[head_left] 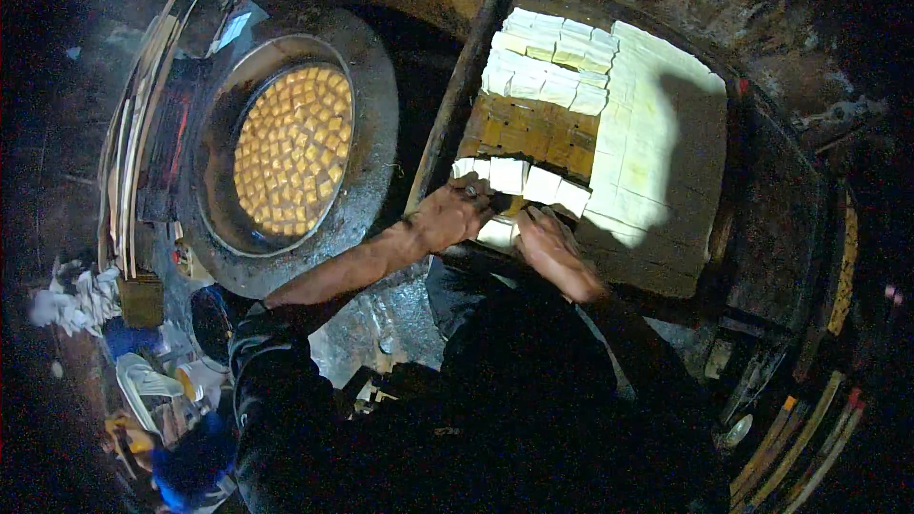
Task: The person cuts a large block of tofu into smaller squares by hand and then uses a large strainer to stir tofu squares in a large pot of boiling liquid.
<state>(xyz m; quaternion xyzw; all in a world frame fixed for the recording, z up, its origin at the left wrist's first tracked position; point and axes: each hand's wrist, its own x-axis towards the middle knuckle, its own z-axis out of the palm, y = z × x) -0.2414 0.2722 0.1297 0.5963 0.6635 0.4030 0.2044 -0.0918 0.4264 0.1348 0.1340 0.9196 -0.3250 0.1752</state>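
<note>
White tofu blocks (558,192) lie in short rows on the left part of a wooden tray (487,24). My left hand (455,214) reaches the tray's near left corner, its fingers curled against the left end of the nearer row. My right hand (552,246) is close beside it, fingers bent and pressed to a pale tofu block (497,232) at the near edge. That block lies between my two hands. My fingertips are partly hidden, and the grip of the left is hard to make out. A large scored tofu slab (633,148) covers the tray's right side, partly in shadow.
To the left, a large round pan (217,200) set in a stove holds many golden tofu cubes (293,152). Long wooden sticks (133,133) stand beyond it. Another person in blue (195,462) is at the lower left. More sticks (795,438) lie at the lower right.
</note>
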